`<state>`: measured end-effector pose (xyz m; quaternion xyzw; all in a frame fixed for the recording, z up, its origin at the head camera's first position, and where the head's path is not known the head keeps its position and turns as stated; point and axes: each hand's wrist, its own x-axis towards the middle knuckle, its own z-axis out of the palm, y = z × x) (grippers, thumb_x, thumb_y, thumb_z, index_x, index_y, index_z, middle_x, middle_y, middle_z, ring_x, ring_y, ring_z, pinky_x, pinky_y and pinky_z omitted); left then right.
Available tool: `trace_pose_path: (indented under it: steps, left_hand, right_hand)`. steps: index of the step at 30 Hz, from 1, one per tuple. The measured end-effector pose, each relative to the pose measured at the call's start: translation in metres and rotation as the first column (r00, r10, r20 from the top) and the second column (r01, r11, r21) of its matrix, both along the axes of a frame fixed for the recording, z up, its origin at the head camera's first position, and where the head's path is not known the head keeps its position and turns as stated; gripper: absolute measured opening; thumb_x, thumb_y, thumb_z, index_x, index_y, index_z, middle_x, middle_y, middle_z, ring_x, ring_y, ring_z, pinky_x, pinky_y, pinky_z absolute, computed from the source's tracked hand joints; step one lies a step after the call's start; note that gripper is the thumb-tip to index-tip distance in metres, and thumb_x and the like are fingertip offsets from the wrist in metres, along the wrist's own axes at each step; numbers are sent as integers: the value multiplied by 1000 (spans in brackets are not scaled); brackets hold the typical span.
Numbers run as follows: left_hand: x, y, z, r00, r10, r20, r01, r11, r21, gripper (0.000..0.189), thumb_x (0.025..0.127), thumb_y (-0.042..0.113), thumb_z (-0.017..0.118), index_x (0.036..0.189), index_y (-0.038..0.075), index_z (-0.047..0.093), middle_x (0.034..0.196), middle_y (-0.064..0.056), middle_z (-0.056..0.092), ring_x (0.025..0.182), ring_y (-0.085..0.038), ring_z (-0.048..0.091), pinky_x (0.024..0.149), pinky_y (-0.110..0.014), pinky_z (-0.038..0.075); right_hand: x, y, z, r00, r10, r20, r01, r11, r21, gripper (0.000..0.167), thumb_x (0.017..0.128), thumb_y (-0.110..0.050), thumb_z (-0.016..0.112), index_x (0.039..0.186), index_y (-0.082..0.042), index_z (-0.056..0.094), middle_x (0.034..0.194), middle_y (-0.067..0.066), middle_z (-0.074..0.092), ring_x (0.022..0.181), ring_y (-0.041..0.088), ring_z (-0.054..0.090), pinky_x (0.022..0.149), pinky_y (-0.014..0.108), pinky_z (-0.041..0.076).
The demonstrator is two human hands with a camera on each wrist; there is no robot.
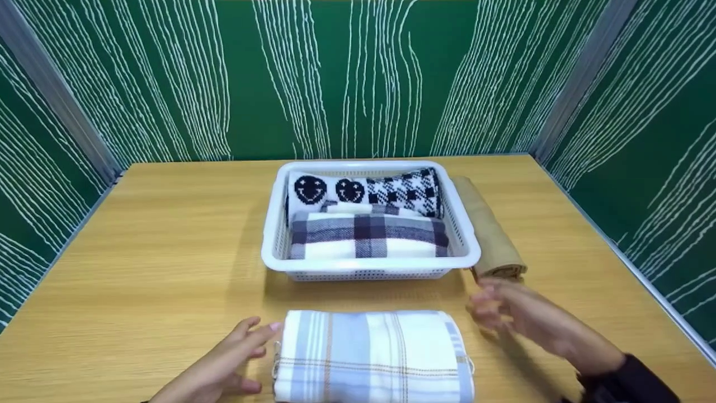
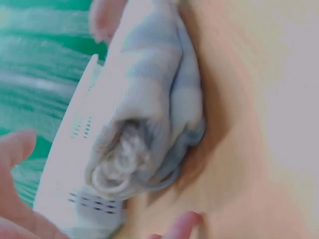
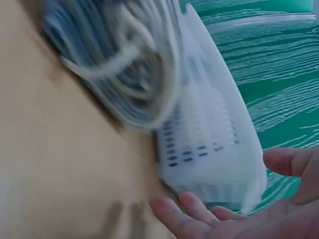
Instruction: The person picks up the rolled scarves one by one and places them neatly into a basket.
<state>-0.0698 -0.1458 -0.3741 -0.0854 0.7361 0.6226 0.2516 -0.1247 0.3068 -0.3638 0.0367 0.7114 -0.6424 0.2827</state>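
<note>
A rolled blue-and-white plaid scarf with fringed ends lies on the table at the near edge of the head view. My left hand is just off its left end, fingers spread and holding nothing. To the right, my right hand, slightly blurred, is apart from the scarf, loosely bent and holding nothing, its fingertips near the front end of a tan cloth roll. Both wrist views show an end of the plaid scarf, coiled with loops of fringe.
Behind the scarf stands a white plastic basket with perforated sides. Inside lie a black-and-white patterned knit roll and a grey, dark and white checked roll. Green panels with white streaks enclose the wooden table.
</note>
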Motion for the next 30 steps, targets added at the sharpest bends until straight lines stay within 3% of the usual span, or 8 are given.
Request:
trace_pose_path:
  steps: [3,6,12,15,18,22,25,30]
  left_hand:
    - [0,-2,-4,992,54,118,-73,983,167,90,93,51,49,143,-10,7,140,-40,18,128,-54,23,77,-59,50]
    - [0,1,-6,983,59,176,-101,965,244,92,93,51,48,140,-16,7,140,-43,15,129,-55,20,79,-66,45]
    - [2,14,-6,985,-33,171,-23,947,321,54,94,45,51,117,-4,50,110,-18,56,105,-29,52,80,-61,47]
    - [2,23,-6,985,-83,149,28,941,338,50,95,41,52,120,-2,53,104,-14,62,95,-26,60,79,-56,50]
    - [3,33,-6,988,-65,140,21,954,300,49,95,41,51,118,-2,50,98,-15,63,88,-27,64,75,-50,52]
    - [4,47,-8,992,-16,122,-18,962,271,45,96,41,48,114,0,50,92,-11,63,83,-22,64,72,-42,54]
    - [3,56,-11,995,17,103,-44,964,263,43,98,39,42,113,-1,50,89,-9,63,80,-19,63,72,-36,54]
    - [3,60,-16,993,55,101,-76,972,224,46,102,36,34,119,-6,37,95,-14,55,86,-24,59,74,-38,53]
  right_hand:
    - [14,3,-6,994,12,110,-10,1000,-22,74,97,-31,48,145,8,8,124,15,54,111,25,54,99,44,41]
    - [26,3,-10,977,11,214,8,996,-85,73,96,-30,48,145,8,9,124,20,54,112,28,55,101,47,39]
    - [41,-15,-13,939,19,343,51,979,-196,73,97,-28,49,144,9,8,127,24,51,115,31,53,103,51,36]
    - [44,-26,-13,949,42,313,26,977,-212,71,97,-28,50,144,9,13,123,18,56,111,26,54,101,48,38]
    - [45,-37,-16,970,80,231,-24,972,-235,59,98,-27,48,140,10,28,115,11,61,105,21,57,97,42,42]
    - [49,-51,-16,953,90,291,8,948,-319,60,99,-31,48,141,6,26,120,14,59,112,25,55,98,44,41]
    - [53,-63,-18,954,42,297,60,943,-326,57,98,-34,49,139,2,34,119,14,61,110,26,58,96,43,44]
    - [56,-79,-29,985,-83,151,119,961,-249,42,96,-36,50,121,-2,49,100,8,67,90,21,65,80,34,51]
